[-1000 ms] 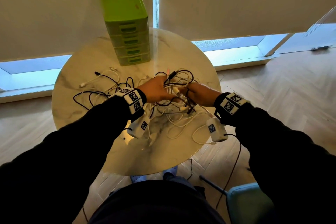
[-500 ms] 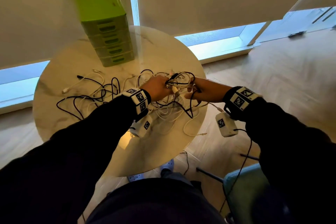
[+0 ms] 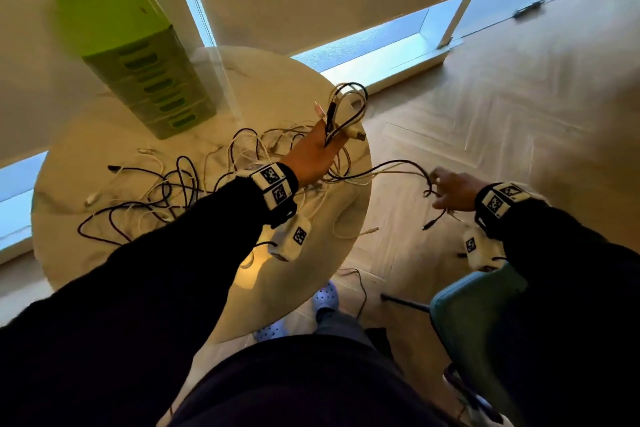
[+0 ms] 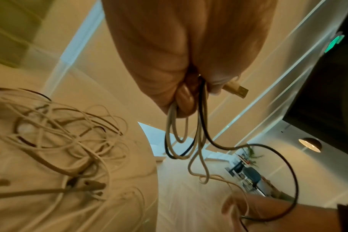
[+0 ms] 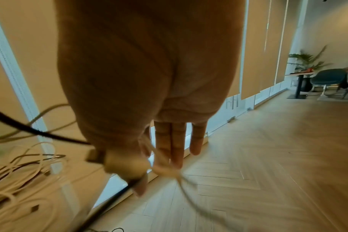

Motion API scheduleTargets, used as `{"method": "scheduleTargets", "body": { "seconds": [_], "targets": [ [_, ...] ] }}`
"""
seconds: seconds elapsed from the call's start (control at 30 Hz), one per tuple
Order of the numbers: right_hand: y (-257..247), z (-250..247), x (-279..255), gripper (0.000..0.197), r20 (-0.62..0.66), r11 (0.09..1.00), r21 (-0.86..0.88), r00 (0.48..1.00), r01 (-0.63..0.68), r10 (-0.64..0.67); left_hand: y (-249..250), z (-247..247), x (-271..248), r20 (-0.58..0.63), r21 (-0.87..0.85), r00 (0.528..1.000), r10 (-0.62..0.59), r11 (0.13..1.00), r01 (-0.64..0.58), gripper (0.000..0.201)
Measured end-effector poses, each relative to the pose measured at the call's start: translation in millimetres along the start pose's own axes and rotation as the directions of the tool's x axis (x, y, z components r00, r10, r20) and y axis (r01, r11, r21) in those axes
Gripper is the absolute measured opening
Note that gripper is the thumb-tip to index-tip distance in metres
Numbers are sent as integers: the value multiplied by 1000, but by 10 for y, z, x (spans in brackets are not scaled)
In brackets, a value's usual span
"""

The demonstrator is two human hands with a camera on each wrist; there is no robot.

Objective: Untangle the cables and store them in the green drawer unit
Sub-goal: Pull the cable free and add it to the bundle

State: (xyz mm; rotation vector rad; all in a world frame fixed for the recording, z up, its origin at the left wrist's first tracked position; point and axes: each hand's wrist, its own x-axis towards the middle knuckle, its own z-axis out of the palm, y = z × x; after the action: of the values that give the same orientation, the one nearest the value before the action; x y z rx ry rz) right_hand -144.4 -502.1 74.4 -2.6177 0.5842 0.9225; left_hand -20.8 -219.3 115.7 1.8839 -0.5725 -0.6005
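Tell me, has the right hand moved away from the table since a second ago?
Yes. The right hand, pinching cable strands, has swung out to the person's right, past the round table's edge, and now hangs over the wooden floor; earlier it was above the tabletop tangle.

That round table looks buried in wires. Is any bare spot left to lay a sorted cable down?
Yes. The table shows bare marble along its near edge below the left sleeve, and a patch right of the green drawer unit. The middle is crowded with the cable tangle, reaching to the left hand.
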Motion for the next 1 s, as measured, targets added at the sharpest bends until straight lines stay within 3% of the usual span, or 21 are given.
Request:
{"method": "scheduleTargets", "body": {
  "seconds": [0.13, 0.2, 0.33, 0.47, 0.63, 0.73, 0.87, 1.0],
  "targets": [
    [235, -114, -26, 93, -73, 994, 2, 991, 108, -108, 34, 448, 258, 76, 43, 997, -22, 999, 18, 52],
    [250, -217, -91, 103, -111, 973, 73, 972, 217, -209, -7, 653, 414, 103, 75, 995, -15, 997, 8, 61],
    [-10, -354, -232, 112, -121, 907, 192, 927, 374, -356, 160, 927, 589, 117, 108, 993, 1, 994, -14, 47],
    [-254, -222, -122, 93, -73, 847, 385, 927, 367, -369, 312, 1049, 686, 177, 49, 984, 34, 998, -43, 31],
    [-212, 8, 130, 46, -39, 644, 713, 932, 278, -360, 419, 984, 757, 169, 104, 984, 62, 991, -81, 37],
    [-140, -21, 161, 20, -69, 712, 605, 915, 356, -399, 347, 932, 837, 140, 131, 990, 32, 990, -50, 38],
    [55, -124, 216, 28, -157, 843, 363, 917, 398, -366, 325, 871, 868, 96, 154, 995, -12, 988, -3, 66],
    [338, -172, 265, 35, -272, 902, 315, 939, 295, -211, 295, 775, 867, -25, 225, 997, -68, 972, 72, 69]
  ]
}}
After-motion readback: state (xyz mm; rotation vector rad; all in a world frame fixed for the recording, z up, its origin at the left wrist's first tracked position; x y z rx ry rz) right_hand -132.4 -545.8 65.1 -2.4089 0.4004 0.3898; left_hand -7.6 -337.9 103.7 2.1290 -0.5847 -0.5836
